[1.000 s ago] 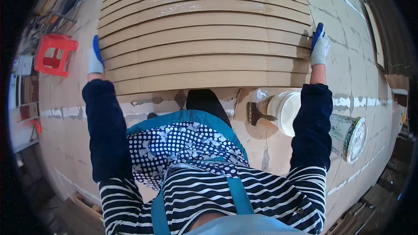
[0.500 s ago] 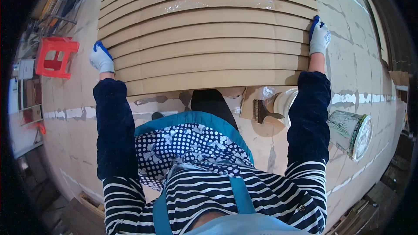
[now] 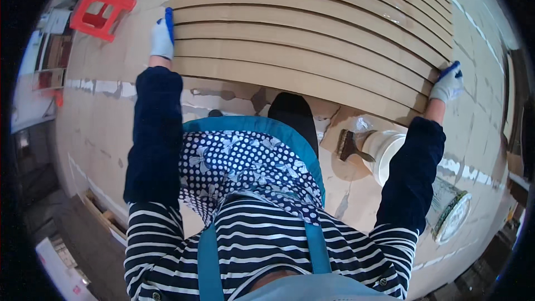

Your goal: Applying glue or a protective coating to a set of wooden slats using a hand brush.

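Brown cardboard sheets lie in front of me, overlapped in staggered rows so that each one's near edge shows as a strip. Glossy patches shine on the farther strips. My left hand, in a white glove with blue fingertips, is closed at the left edge of the sheets. At their right edge, my right hand, gloved the same way, is closed too, its fingers partly hidden. Both arms are stretched forward and wide apart.
By my right forearm stands a white bucket, with a wide brush beside it. A stained bucket lies farther right. At the far left is a red plastic stool. White bands cross the worn floor.
The view has turned, so the sheets now slant down to the right. In the picture, my left hand sits higher and farther right, my right hand lower. Both remain at the sheet edges.
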The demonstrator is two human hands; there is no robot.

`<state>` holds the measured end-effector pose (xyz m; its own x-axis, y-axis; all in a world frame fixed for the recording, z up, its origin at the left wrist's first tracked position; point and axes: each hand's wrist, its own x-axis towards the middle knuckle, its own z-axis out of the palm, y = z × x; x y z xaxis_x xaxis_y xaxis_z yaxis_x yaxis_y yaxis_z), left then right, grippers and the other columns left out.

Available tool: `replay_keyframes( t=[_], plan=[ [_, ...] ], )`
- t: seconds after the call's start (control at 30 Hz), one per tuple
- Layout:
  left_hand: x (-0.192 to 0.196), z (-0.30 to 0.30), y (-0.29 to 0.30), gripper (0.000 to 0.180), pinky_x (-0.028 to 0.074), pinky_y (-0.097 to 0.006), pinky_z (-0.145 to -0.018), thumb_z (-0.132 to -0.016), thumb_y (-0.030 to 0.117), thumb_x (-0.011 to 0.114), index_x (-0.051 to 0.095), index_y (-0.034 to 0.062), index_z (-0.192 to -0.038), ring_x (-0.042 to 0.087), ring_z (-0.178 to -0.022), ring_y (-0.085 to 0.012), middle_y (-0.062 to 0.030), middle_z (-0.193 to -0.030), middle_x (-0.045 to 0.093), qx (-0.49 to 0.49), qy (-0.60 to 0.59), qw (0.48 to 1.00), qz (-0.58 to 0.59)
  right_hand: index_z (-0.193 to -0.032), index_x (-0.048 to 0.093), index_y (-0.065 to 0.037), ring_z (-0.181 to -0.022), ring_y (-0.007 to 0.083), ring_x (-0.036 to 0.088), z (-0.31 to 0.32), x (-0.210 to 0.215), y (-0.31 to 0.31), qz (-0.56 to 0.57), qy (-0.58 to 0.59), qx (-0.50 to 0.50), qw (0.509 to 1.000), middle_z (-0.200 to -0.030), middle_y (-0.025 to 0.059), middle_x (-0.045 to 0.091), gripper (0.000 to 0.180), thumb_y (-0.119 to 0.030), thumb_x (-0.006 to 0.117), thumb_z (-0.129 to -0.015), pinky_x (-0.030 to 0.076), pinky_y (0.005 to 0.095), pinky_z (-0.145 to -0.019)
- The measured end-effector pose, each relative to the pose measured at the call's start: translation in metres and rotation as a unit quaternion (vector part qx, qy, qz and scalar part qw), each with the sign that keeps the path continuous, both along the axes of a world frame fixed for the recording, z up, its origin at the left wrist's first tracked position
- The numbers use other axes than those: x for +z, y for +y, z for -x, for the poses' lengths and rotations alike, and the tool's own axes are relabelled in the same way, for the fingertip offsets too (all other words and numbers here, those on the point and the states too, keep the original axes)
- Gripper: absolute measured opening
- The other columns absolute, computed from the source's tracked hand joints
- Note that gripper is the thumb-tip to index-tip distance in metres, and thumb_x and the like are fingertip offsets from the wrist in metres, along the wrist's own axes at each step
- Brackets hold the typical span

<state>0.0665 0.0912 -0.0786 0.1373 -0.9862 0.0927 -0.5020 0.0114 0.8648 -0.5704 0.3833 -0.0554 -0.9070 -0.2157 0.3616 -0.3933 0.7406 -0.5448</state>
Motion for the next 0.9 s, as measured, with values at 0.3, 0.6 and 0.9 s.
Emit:
replay_keyframes(
  t=[0.3,0.6,0.9],
  plan=[
    [0.015,0.007,0.018,0.031,0.042,-0.034,-0.054,-0.084,0.031,0.054,0.065,0.0029,-0.087,0.052,-0.053,-0.0167,-0.0063,-0.058,0.057,0.144,-0.035,0.981,0.122,-0.086,0.064,-0.003,-0.071,0.0293,0.060,-0.059,-0.007,0.046,0.014,0.041,0.149,0.988,-0.078,0.0154,0.064,0.042,-0.040,0.044,-0.087,0.044,0.0380,-0.065],
    [0.016,0.018,0.021,0.022,0.038,-0.029,-0.045,-0.080,0.022,0.059,0.067,0.0016,-0.085,0.048,-0.048,-0.0095,-0.0037,-0.057,0.058,0.156,-0.034,0.977,0.141,-0.088,0.066,-0.005,-0.071,0.0290,0.061,-0.044,-0.008,0.048,-0.039,0.027,0.063,0.997,-0.079,0.0143,0.065,0.043,-0.042,0.045,-0.085,0.045,0.0382,-0.065],
    [0.001,0.004,0.008,0.031,0.036,-0.034,-0.044,-0.083,0.029,0.054,0.066,0.0041,-0.071,0.047,-0.042,-0.0134,-0.0057,-0.048,0.053,0.163,0.005,0.961,0.224,-0.082,0.066,-0.005,-0.071,0.0331,0.061,-0.059,-0.005,0.048,-0.082,0.073,0.042,0.993,-0.077,0.0195,0.062,0.038,-0.036,0.045,-0.084,0.045,0.0425,-0.062]
  ],
)
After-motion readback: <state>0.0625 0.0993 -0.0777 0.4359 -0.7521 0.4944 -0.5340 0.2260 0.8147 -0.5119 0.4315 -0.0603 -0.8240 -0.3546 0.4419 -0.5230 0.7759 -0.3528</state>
